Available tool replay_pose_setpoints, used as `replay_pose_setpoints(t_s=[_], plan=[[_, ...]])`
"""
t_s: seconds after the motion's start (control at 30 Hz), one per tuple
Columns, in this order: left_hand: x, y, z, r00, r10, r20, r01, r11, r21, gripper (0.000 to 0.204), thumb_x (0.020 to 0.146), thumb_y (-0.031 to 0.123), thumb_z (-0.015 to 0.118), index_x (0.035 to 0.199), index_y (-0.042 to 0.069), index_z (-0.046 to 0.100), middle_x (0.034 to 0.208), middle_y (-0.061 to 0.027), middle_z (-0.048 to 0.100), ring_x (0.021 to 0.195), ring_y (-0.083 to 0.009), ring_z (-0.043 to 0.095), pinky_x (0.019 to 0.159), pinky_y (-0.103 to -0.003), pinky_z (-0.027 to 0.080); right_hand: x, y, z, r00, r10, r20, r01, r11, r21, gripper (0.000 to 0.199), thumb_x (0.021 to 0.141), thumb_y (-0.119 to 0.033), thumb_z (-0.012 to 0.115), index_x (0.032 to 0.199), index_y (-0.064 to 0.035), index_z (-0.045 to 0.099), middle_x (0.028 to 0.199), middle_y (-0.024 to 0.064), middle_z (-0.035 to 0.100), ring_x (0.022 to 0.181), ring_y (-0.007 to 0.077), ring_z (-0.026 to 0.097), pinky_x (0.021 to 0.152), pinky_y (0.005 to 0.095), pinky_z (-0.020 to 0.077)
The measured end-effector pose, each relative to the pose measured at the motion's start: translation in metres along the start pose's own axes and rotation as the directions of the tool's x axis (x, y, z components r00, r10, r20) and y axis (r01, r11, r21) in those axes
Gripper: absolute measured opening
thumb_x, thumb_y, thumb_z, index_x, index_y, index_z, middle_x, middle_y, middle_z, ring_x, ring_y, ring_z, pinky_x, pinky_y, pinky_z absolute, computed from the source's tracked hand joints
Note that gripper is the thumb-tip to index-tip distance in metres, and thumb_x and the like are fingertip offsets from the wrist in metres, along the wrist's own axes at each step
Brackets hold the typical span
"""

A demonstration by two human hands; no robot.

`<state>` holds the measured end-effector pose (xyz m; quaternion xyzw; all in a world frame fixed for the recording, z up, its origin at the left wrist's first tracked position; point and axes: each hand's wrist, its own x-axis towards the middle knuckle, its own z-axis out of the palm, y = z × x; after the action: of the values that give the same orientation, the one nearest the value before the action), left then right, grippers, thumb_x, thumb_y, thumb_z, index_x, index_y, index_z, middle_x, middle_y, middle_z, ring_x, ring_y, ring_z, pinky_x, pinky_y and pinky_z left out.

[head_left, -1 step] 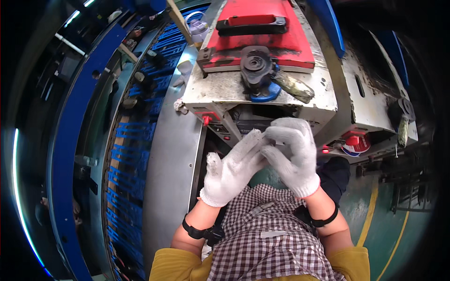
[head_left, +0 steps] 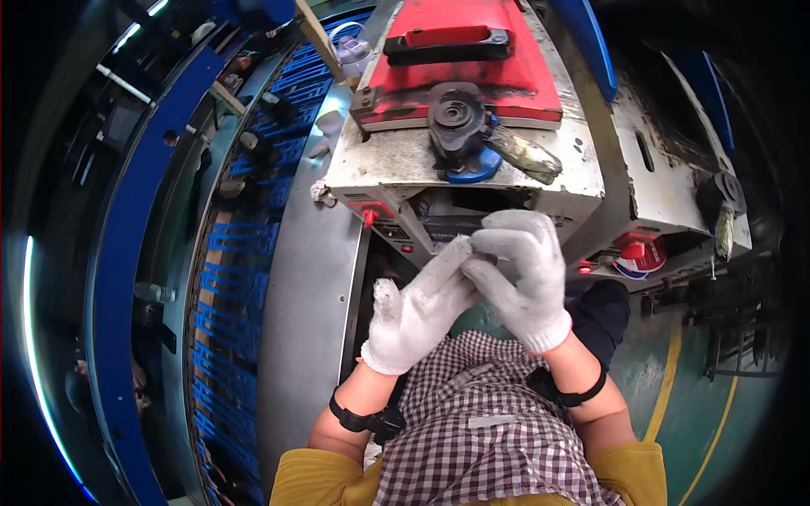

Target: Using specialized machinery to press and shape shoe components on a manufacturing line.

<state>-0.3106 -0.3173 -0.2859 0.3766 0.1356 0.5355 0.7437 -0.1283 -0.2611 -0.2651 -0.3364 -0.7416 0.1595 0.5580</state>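
Both my hands wear white knit gloves and meet in front of the machine. My left hand is open, its fingers stretched out together toward the upper right and its thumb standing apart. My right hand has curled fingers, with thumb and forefinger closed in a pinch at the left glove's fingertips. Whatever lies in that pinch, if anything, is too small to make out. Just beyond the hands stands a worn white machine with a red lid and a black handle.
On the machine's front ledge sits a black and blue clamp with a tape-wrapped handle. A second machine stands to the right. To the left run a grey metal ledge and a line of blue racks.
The right thumb and forefinger have closed slightly nearer to the left fingertips. The view has shifted a little; otherwise the scene is the same.
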Motion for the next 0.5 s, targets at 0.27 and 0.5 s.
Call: replay_pose_setpoints(t_s=[0.27, 0.5], plan=[[-0.008, -0.004, 0.003, 1.000, -0.006, 0.010, 0.007, 0.996, -0.092, 0.119, 0.095, 0.093, 0.025, 0.174, 0.005, 0.012, 0.178, -0.0274, 0.015, 0.164, -0.0451, 0.017, 0.133, -0.062, 0.008, -0.008, 0.013, 0.006, 0.952, 0.217, -0.215, -0.161, 0.954, 0.253, 0.016, 0.088, 0.007, 0.072, 0.101, -0.0009, 0.067, 0.102, 0.0122, 0.070, 0.094, 0.0251, 0.071, 0.085, 0.0357, 0.0560], [-0.009, 0.001, 0.000, 0.996, 0.038, -0.079, -0.067, 0.913, -0.403, 0.117, 0.093, 0.094, 0.017, 0.174, 0.009, 0.021, 0.178, -0.0217, 0.022, 0.161, -0.0458, 0.023, 0.133, -0.061, 0.009, -0.023, 0.008, -0.006, 0.961, 0.273, 0.046, -0.276, 0.926, 0.257, 0.017, 0.093, 0.007, 0.067, 0.109, 0.0026, 0.067, 0.108, 0.0106, 0.067, 0.096, 0.0172, 0.067, 0.088, 0.0301, 0.0540]])
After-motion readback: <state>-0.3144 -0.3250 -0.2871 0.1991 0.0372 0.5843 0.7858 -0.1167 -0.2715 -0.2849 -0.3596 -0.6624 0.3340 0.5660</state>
